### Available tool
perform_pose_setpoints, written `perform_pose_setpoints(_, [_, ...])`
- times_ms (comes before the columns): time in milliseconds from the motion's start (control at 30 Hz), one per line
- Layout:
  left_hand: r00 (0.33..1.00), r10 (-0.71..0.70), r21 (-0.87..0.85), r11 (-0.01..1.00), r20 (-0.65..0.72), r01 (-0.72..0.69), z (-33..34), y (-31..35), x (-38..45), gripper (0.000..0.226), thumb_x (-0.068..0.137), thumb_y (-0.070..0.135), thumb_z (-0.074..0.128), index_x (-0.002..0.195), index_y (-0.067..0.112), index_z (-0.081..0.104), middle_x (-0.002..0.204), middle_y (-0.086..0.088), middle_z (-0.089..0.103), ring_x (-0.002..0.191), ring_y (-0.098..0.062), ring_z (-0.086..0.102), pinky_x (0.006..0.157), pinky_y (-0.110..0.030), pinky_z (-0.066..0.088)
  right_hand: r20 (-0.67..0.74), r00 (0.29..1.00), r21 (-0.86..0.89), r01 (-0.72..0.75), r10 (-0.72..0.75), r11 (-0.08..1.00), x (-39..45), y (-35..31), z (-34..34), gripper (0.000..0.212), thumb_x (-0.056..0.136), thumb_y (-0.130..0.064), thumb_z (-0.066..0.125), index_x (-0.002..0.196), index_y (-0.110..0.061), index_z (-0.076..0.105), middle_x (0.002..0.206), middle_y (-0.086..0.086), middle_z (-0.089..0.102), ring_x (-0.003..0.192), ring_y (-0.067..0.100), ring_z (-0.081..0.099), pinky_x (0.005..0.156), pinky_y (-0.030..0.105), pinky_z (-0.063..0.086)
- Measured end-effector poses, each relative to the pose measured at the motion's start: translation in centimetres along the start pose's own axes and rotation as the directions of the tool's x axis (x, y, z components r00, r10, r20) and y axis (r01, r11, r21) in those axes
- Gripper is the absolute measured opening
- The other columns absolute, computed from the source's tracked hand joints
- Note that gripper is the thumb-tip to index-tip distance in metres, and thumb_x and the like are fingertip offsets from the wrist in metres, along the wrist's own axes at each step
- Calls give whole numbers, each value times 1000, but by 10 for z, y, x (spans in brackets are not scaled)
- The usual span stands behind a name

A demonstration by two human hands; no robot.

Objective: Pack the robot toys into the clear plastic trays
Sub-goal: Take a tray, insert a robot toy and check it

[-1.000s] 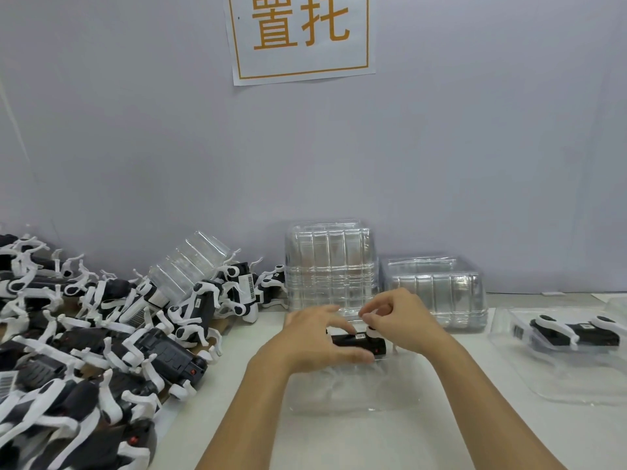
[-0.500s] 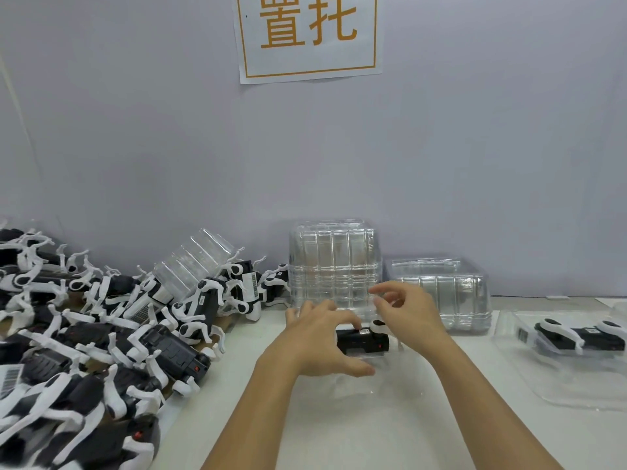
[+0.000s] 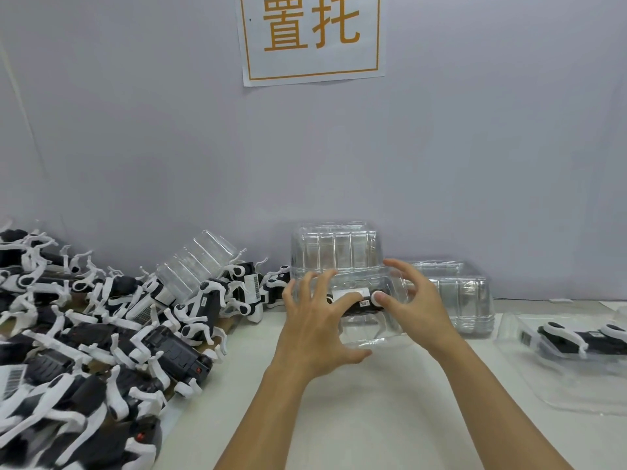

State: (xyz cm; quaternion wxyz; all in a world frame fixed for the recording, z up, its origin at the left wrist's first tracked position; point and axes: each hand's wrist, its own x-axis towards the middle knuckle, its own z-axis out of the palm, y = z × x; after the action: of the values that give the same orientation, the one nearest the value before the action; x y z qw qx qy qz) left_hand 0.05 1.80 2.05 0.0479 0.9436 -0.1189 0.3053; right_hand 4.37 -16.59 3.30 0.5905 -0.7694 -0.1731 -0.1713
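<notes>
Both hands' fingers have spread open; left hand (image 3: 317,329), right hand (image 3: 419,305) press the robot toy (image 3: 361,301).

Robot toys (image 3: 101,334): black, white legs, barcode stickers. Trays (image 3: 334,252): clear. Sign (image 3: 310,35): white, orange characters. Wall (image 3: 135,130): pale grey-lilac.

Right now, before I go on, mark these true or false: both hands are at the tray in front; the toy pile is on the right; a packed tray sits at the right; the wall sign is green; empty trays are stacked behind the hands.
1. Both hands, left and right, are at the front tray with a toy in it. True.
2. The toy pile is on the right. False: it is on the left.
3. A packed tray sits at the right. True.
4. The sign is green. False: orange characters on white.
5. Empty trays are stacked behind the hands. True.
</notes>
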Motion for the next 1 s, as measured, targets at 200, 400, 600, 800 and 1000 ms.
perform_pose_setpoints(200, [999,19,21,1000,-42,-18,0,2,1,79,62,75,68,133,48,45,159,3,16,146,-28,7,117,-52,0,-36,999,6,33,-33,999,0,-1,1,51,84,-18,78,115,-51,55,133,-17,53,121,17,49,97,34,39])
perform_pose_setpoints(400, [992,-34,-98,995,-125,22,2,2,0,77,60,76,68,130,49,51,155,3,27,144,-26,16,116,-52,8,-127,989,50,79,-72,996,1,-1,5,37,96,-26,63,130,-40,57,131,-14,54,119,11,51,96,32,42])
perform_pose_setpoints(600, [905,-415,-683,689,-96,243,-9,-2,3,68,50,74,77,112,54,61,143,16,41,136,-6,31,116,-43,24,-299,953,346,63,46,936,4,-8,4,24,96,-26,53,116,-27,66,116,0,65,112,15,59,93,33,46])
perform_pose_setpoints(800, [896,-409,-982,1,171,188,-20,-8,5,62,70,63,72,117,22,72,118,2,71,117,-14,64,106,-44,45,-85,995,250,70,-51,966,-2,-19,24,19,93,-15,66,105,-28,73,97,-8,74,91,11,69,75,22,53])
perform_pose_setpoints(1000, [813,-351,-820,-518,465,245,-9,-17,-12,83,60,75,75,122,21,71,132,-12,64,123,-39,59,99,-52,46,58,975,73,212,-216,975,-8,-35,42,29,82,-25,80,110,-31,72,97,-17,71,82,6,66,66,17,50])
